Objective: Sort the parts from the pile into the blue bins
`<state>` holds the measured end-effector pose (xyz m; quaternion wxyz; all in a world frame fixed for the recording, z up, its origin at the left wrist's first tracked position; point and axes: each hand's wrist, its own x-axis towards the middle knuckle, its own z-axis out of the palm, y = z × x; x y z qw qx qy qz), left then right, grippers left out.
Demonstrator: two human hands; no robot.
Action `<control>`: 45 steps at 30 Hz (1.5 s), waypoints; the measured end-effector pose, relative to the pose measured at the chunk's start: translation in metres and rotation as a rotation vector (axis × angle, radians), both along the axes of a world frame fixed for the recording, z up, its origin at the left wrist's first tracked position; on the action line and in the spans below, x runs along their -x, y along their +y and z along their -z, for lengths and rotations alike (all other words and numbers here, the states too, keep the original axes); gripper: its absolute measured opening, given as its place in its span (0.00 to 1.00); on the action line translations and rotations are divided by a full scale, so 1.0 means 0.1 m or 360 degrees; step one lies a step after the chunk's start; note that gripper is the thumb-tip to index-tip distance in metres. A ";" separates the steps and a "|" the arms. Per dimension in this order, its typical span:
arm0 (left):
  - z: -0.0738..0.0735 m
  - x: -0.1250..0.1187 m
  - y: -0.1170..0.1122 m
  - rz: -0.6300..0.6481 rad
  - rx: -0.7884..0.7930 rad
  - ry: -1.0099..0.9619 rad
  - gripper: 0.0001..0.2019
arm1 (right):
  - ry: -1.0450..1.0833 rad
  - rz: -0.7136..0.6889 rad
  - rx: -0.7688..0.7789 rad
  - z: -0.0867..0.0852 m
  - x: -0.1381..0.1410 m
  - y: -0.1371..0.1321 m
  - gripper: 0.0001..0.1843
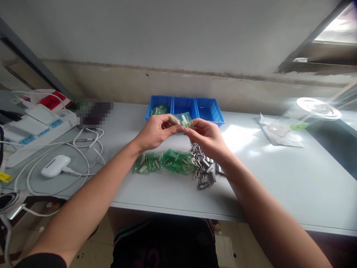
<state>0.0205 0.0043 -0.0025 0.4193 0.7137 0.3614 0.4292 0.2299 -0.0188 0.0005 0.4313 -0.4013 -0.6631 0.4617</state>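
Observation:
Both hands meet over the table, in front of the blue bins. Between them is a small clear green-tinted plastic bag (184, 120) with pale pieces inside. My left hand (157, 130) pinches its left side, thumb on top. My right hand (208, 134) grips the bag's lower right edge between thumb and fingers. Below the hands lie green plastic bags (178, 160) and more filled bags (149, 162) holding metal and white parts. A loose pile of small metal parts (201, 162) sits under my right hand and is partly hidden by it.
Three joined blue bins (210, 110) stand by the wall; the left one holds green bags (159, 109). At left are a power strip (39, 130), white cables (89, 163) and a white earphone case (55, 165). A clear plastic packet (281, 132) and a round white object (318, 108) lie at right.

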 end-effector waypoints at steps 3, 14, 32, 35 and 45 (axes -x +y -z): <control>-0.01 -0.01 -0.01 0.0004 -0.0027 -0.0009 0.17 | 0.0006 0.0024 0.0003 -0.01 0.01 0.00 0.18; -0.02 -0.02 -0.03 0.0008 0.0016 -0.0062 0.13 | -0.0051 0.0032 -0.0022 0.03 0.02 -0.01 0.17; -0.01 0.01 -0.01 0.0002 0.0062 0.0037 0.12 | -0.0069 0.0117 -0.0081 0.02 0.04 -0.01 0.18; -0.01 0.01 -0.01 -0.0125 -0.0016 0.0069 0.12 | -0.0049 0.0196 -0.0084 0.04 0.04 0.01 0.17; -0.05 0.44 0.24 -0.1207 -0.0930 0.0891 0.16 | -0.1154 -0.0252 -0.0774 0.00 0.23 -0.30 0.14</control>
